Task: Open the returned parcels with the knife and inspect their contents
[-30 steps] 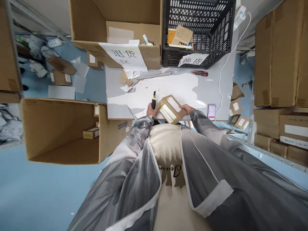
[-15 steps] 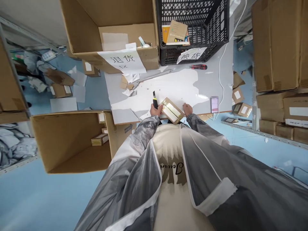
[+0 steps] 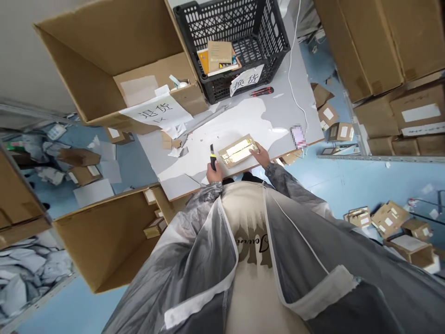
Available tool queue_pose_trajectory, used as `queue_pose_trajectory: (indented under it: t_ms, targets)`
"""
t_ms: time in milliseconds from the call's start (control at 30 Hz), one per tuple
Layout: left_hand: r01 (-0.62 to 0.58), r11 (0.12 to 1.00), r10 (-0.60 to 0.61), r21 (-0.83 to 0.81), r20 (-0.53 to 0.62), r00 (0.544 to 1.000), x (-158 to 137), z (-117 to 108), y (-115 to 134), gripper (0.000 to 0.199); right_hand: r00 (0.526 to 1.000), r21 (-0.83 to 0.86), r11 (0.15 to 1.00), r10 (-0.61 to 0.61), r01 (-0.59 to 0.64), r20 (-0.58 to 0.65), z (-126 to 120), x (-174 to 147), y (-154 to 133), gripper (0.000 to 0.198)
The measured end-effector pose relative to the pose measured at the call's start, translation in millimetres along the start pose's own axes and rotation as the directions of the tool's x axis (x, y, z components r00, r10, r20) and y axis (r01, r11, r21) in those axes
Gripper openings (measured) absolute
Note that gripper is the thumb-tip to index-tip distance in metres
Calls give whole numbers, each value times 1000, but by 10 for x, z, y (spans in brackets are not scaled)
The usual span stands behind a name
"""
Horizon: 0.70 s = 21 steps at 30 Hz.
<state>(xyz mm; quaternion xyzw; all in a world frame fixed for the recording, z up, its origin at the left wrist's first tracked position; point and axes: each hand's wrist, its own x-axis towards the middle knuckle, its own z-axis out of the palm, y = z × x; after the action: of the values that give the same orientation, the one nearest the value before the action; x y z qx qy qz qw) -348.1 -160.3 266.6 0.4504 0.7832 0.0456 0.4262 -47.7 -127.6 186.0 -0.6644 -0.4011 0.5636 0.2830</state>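
My left hand [image 3: 214,174] is closed around a black and yellow box cutter [image 3: 212,157], whose tip points away from me. Right of it, a small taped cardboard box [image 3: 237,150] with a white label lies near the front edge of the table [image 3: 167,178]. My right hand [image 3: 261,155] grips the right end of this box, thumb and fingers at its corner. The left hand is just apart from the box's left end.
A large carton [image 3: 114,99] and a black plastic crate [image 3: 212,93] holding booklets stand at the table's back. A red and black cutter [image 3: 261,92], a phone [image 3: 298,137] and a white cable [image 3: 294,93] lie to the right. Another open carton [image 3: 104,236] stands at lower left.
The box has turned so its long side lies more across the table. My right hand has taken hold of its right end, and my left hand has come away from it. The view has rotated.
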Motion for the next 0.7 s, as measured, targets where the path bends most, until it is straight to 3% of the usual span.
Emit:
queue_pose_trajectory:
  t_ms: [67,167,267,333,500,700]
  targets:
    - [-55,995,56,84,-18,998,18,-137,30,43,1000,23,1000,12,-12,-10,30,43,0,83]
    - [-220,962,224,160,-9,974,125,-146,254,38,995,69,994,86,-82,-53,75,50,44,83]
    - [-436,876,430,208,76,900,323,-21,581,32,991,87,990,114,-108,-70,119,10,102,70]
    - [-526,819,499,228,166,850,488,60,779,34,992,81,991,109,-103,-71,143,-15,140,60]
    - [-626,730,539,273,332,774,812,176,1016,48,987,75,992,108,-99,-120,217,11,227,51]
    - [-664,628,512,406,427,745,836,189,993,54,984,83,990,121,-111,-131,288,90,279,48]
